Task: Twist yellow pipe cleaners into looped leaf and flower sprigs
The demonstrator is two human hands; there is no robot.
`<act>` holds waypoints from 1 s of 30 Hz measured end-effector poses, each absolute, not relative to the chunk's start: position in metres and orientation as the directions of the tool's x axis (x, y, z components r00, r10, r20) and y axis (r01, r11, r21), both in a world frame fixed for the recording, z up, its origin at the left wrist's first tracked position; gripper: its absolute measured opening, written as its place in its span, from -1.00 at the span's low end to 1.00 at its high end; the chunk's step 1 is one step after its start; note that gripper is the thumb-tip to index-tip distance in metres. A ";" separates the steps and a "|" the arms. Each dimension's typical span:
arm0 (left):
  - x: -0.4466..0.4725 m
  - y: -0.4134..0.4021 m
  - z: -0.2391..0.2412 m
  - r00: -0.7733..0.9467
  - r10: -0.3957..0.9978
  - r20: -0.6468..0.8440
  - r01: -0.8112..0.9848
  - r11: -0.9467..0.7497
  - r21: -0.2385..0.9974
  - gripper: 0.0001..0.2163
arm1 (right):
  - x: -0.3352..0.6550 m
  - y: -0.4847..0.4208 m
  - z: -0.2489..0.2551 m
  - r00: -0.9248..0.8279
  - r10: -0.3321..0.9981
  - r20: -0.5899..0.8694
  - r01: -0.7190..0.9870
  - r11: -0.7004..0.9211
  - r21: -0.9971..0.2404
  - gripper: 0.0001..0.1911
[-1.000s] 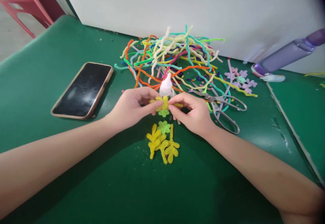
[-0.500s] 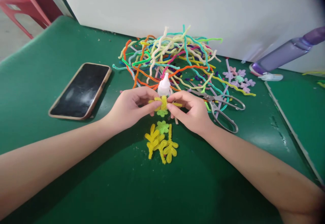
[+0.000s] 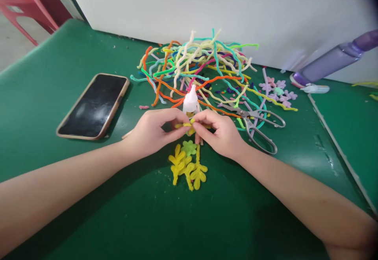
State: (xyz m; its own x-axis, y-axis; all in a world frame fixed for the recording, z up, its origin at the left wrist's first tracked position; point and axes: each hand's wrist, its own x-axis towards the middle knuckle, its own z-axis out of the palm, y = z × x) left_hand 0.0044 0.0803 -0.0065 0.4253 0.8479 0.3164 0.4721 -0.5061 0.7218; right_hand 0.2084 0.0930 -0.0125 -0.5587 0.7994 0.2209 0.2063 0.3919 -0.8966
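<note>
Between my fingertips is a small yellow pipe cleaner piece (image 3: 191, 123), bent into loops and partly hidden. My left hand (image 3: 158, 129) pinches it from the left, and my right hand (image 3: 220, 132) pinches it from the right, the two thumbs nearly meeting. Just beyond the fingers stands a white glue bottle (image 3: 190, 100) with a pointed nozzle. Nearer to me on the table lie several yellow leaf-shaped pipe cleaner sprigs (image 3: 198, 172), with a light green pipe cleaner flower (image 3: 189, 147) touching them.
A heap of coloured pipe cleaners (image 3: 201, 63) lies behind the bottle. Scissors (image 3: 251, 120) rest right of my right hand, near small purple flowers (image 3: 279, 91). A phone (image 3: 94, 106) lies left on the green table (image 3: 147, 220). A purple bottle (image 3: 327, 63) leans at right.
Both hands have come slightly lower, and the yellow piece has turned so that less of it shows. The second green flower beneath the fingers is now covered.
</note>
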 end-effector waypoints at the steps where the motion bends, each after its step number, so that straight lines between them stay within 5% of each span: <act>1: 0.005 0.080 -0.007 0.425 0.848 0.318 0.473 -0.507 0.721 -0.96 | 0.208 0.093 -0.013 -0.564 0.797 0.215 0.205 0.387 -0.899 -0.91; 11: 0.005 0.081 -0.010 0.435 0.826 0.357 0.491 -0.550 0.675 -0.97 | 0.207 0.093 -0.014 -0.530 0.816 0.231 0.233 0.402 -0.886 -0.93; 18: 0.006 0.080 -0.004 0.386 0.910 0.151 0.376 -0.304 0.875 -0.91 | 0.210 0.097 -0.015 -0.567 0.815 0.122 0.126 0.232 -0.965 -0.85; 30: 0.009 0.084 -0.002 0.319 0.945 0.066 0.317 -0.172 0.933 -0.90 | 0.206 0.094 -0.018 -0.498 0.835 0.234 0.204 0.375 -0.904 -0.82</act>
